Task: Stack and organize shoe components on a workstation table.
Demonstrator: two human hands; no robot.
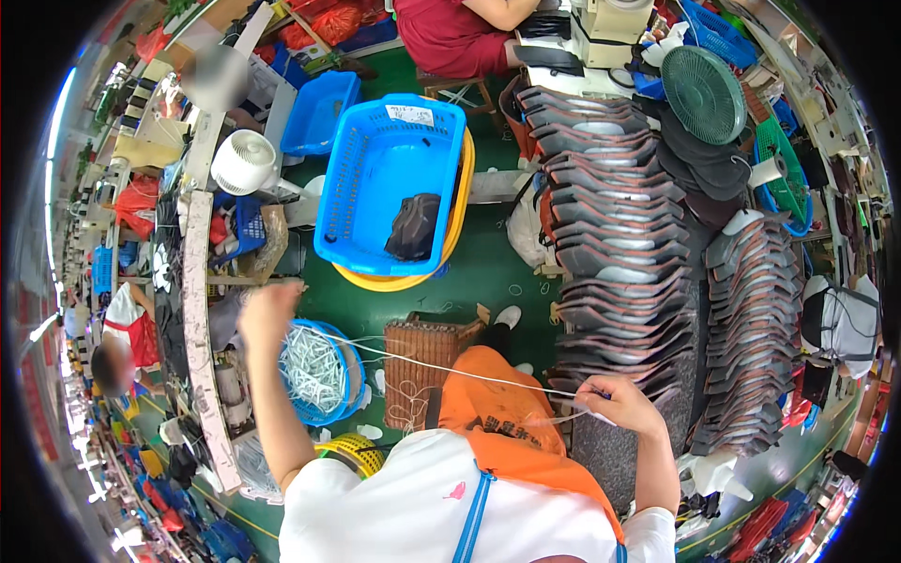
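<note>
My left hand is raised out to the left and closed around a white cord, just above a small blue basket filled with white laces. The cord runs taut across my lap to my right hand, which pinches its other end. My right hand rests at the near edge of a long overlapped row of grey and brown shoe upper pieces. I wear a white shirt and an orange apron.
A large blue crate holding one dark piece sits on a yellow tub on the green floor ahead. A woven stool stands at my knees. A second row of uppers lies right. A white fan and another seated person are beyond.
</note>
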